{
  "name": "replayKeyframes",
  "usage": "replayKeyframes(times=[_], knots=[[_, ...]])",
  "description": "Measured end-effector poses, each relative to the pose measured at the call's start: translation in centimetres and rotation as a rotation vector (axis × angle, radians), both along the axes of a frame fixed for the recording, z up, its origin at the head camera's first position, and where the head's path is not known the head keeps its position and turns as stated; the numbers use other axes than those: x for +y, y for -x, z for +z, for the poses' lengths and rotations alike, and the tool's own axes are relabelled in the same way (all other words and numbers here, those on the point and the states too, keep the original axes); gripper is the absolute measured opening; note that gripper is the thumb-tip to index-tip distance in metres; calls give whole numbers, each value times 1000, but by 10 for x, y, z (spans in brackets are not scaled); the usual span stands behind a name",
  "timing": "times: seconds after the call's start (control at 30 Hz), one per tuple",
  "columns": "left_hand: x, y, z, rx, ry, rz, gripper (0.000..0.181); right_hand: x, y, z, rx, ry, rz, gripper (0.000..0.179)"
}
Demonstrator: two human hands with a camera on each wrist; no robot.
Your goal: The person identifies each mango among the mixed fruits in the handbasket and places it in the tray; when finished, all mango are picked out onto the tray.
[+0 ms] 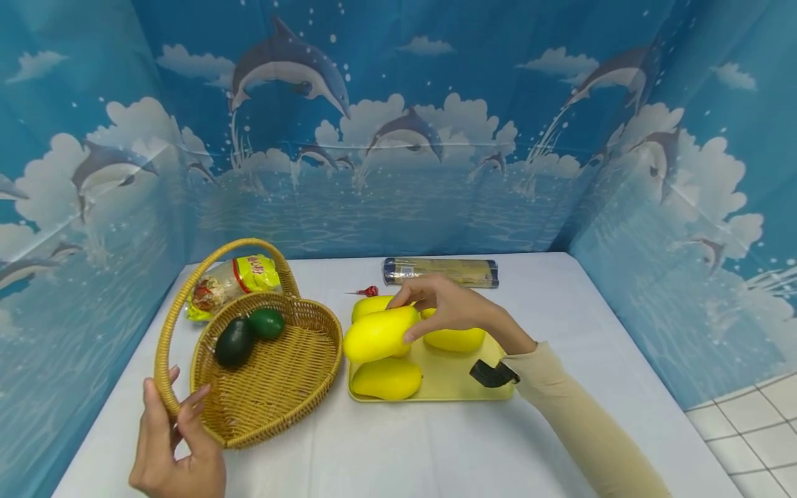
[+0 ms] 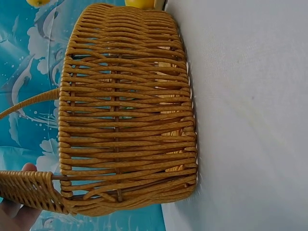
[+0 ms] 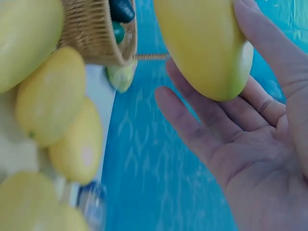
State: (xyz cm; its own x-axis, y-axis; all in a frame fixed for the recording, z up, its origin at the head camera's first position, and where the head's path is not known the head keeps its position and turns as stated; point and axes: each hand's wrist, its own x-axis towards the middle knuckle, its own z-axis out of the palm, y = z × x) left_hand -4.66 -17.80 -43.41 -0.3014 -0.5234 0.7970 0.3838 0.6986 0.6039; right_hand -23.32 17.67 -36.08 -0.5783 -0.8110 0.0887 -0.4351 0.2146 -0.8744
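My left hand [image 1: 165, 470] holds the handle [image 1: 163, 339] of a heart-shaped wicker basket [image 1: 280, 373], low on its left side. In the basket lie a dark avocado [image 1: 234, 344] and a smaller green oval fruit [image 1: 267, 323]. Above the left part of a pale yellow tray [image 1: 451, 380], my right hand [image 1: 448, 304] grips a yellow mango [image 1: 381, 335]. The right wrist view shows thumb and fingers on either side of that mango [image 3: 207, 48]. Several more mangoes stay on the tray, one at its front left [image 1: 387, 379], another at the right [image 1: 454, 339].
Behind the basket lies a food packet [image 1: 257, 272] with a yellow-green label. A small red item [image 1: 371, 291] and a long, flat gold package [image 1: 448, 272] sit behind the tray. Dolphin-print curtains [image 1: 398, 194] enclose the white table [image 1: 349, 456] at the back and sides.
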Motion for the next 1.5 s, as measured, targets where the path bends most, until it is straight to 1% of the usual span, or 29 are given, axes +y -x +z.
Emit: replayKeyframes(times=[0.13, 0.3, 0.33, 0.4, 0.57, 0.67, 0.7, 0.83, 0.93, 1.1, 1.2, 1.33, 1.43, 1.5], knots=[[1, 0, 2, -9, 2, 3, 41, 27, -11, -5, 6, 11, -87, 41], [0, -5, 2, -69, 23, 28, 43, 54, -27, -20, 9, 38, -181, 42], [0, -5, 1, -80, 27, 32, 44, 59, -30, -23, 21, 37, -201, 42], [-1, -4, 0, -81, 27, 32, 44, 69, -35, -30, 60, 26, -241, 42], [-1, -2, -3, -58, 21, 12, 44, 87, -48, -44, 143, -13, -336, 42], [-2, -4, -4, -93, 34, 28, 46, 96, -57, -54, 145, -24, -382, 41], [-2, -4, -4, -95, 36, 28, 46, 98, -59, -58, 142, -28, -397, 41], [-2, -6, -2, -102, 43, 28, 47, 106, -68, -72, 123, -42, -447, 41], [-2, -5, -2, -58, 26, 2, 44, 112, -71, -83, 115, -28, -469, 41], [-2, -5, -2, -84, 34, 14, 46, 114, -77, -98, 86, -8, -499, 40], [-3, -4, -3, -100, 38, 20, 47, 111, -80, -103, 73, -33, -535, 41], [-4, -4, -3, -81, 40, 2, 46, 108, -83, -108, 66, -61, -572, 43], [-4, -6, -3, -97, 51, 5, 47, 107, -85, -110, 74, -63, -588, 44], [-4, -7, -2, -120, 60, 15, 48, 107, -86, -113, 82, -57, -589, 44]])
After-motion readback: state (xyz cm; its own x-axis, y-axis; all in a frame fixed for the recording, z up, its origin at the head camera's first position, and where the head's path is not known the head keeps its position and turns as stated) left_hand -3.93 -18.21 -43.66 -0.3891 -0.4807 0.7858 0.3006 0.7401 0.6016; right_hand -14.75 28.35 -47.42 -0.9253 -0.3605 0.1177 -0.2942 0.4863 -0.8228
